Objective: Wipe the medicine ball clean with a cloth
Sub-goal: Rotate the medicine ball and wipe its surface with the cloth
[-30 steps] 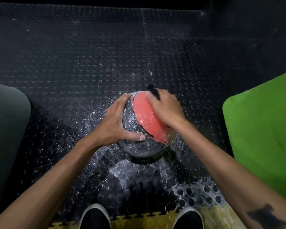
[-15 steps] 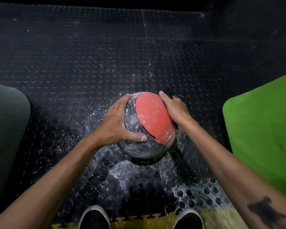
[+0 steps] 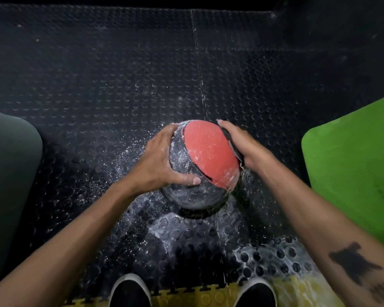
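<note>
The left hand (image 3: 157, 165) has its fingers spread and curled round the near-left side of the round red-and-black textured rubber medicine ball (image 3: 203, 165), thumb laid across the black lower panel and fingertips reaching up over the far-left edge, so it grips the ball firmly. The right hand (image 3: 242, 145) lies against the ball's right side with its fingers fairly straight and close together, pressing a thin dark cloth (image 3: 232, 145) flat between palm and ball; only a narrow dark strip of that cloth shows along the edge of the red panel, and how far it reaches under the hand cannot be told. The ball sits low in the middle of the view on the black studded rubber floor mat (image 3: 98, 74), its red panel turned upward and toward the right hand, the black panels facing the person and the left hand. White specks and pale wet smears cover the mat around and in front of the ball. Both bare forearms reach in from the lower corners, the right one bearing a dark mark. Two black shoes with white rims (image 3: 130, 293) stand at the bottom edge on a yellow interlocking mat strip (image 3: 193, 299). A bright green pad (image 3: 353, 162) lies to the right, and a dark grey-green rounded cushion (image 3: 9, 173) to the left, both apart from the ball.
</note>
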